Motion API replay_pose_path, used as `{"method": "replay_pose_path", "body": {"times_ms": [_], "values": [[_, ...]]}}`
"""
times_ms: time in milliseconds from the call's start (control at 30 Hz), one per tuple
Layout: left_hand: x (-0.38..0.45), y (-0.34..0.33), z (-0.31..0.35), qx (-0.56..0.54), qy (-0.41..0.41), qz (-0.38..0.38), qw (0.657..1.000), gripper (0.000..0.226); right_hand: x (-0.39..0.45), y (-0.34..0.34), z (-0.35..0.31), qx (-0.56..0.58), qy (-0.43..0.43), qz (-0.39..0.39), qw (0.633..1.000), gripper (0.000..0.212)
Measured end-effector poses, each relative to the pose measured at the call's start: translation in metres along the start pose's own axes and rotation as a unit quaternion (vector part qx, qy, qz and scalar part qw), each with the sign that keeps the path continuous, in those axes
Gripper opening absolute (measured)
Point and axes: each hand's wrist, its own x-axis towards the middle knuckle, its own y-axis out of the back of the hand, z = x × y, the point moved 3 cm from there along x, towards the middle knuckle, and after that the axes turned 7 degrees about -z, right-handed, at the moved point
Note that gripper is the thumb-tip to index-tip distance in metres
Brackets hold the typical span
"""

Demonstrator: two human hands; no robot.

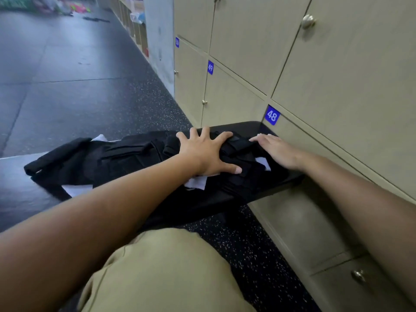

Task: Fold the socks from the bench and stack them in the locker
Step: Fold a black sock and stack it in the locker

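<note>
Several black socks (126,154) lie spread along a black bench (245,126) that runs from the left to the lockers. White paper tags (195,182) show among them. My left hand (207,152) lies flat with fingers spread, pressing on a black sock near the bench's right end. My right hand (276,149) rests flat on the sock (238,143) beside it, fingertips touching the fabric. The beige lockers (337,86) on the right have their doors closed; number 48 (272,115) is just above the bench.
Lockers 49 (210,67) and 50 stand further along the wall, with round metal knobs (308,20). Dark speckled rubber floor (247,244) lies under the bench. My knee in khaki trousers (162,271) is at the bottom. Open shelves and colourful clutter sit far back left.
</note>
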Motion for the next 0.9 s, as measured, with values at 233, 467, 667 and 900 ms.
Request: {"method": "replay_pose_path", "body": {"times_ms": [233,467,667,900], "values": [[0.004,0.037,0.01,-0.069,-0.024,-0.027,0.997,0.1,-0.023,0.029,0.007,0.035,-0.045,0.161,0.985,0.029],[0.025,0.059,0.026,-0.072,-0.012,-0.024,0.997,0.067,-0.02,0.019,0.024,0.071,-0.183,0.123,0.973,0.051],[0.038,0.052,0.029,-0.063,0.013,-0.061,0.996,0.071,-0.008,0.008,0.024,0.069,-0.257,0.1,0.959,0.08],[0.037,0.047,0.036,-0.102,0.04,0.031,0.993,0.078,-0.007,0.005,0.031,0.184,-0.257,0.133,0.939,0.092]]}}
